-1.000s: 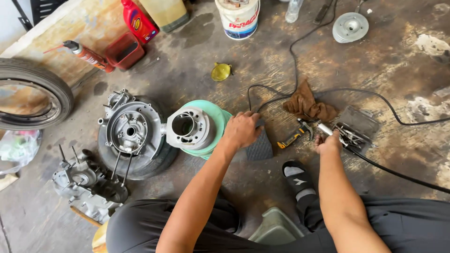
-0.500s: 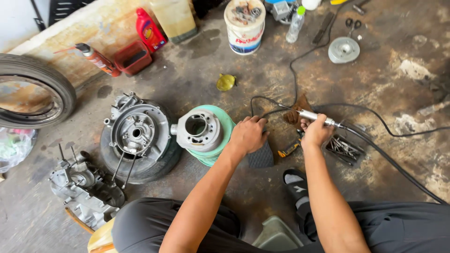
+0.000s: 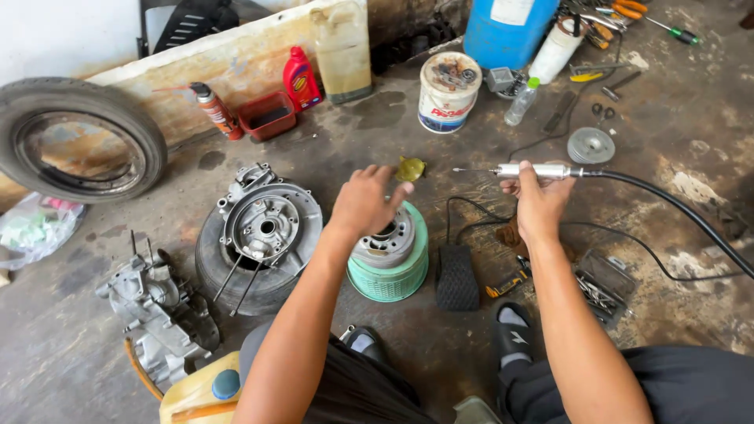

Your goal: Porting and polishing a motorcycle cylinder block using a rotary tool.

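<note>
Head view: cylinder [image 3: 386,239] under left hand [image 3: 366,202].

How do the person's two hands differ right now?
The right hand is closed around a slim metal tool fed by a black hose, held level above the floor. The left hand holds nothing: its fingers are spread, hovering over the grey cylinder that sits on a green basket. The right hand is off to the side of the cylinder, the left directly above it. Both are bare and raised.
</note>
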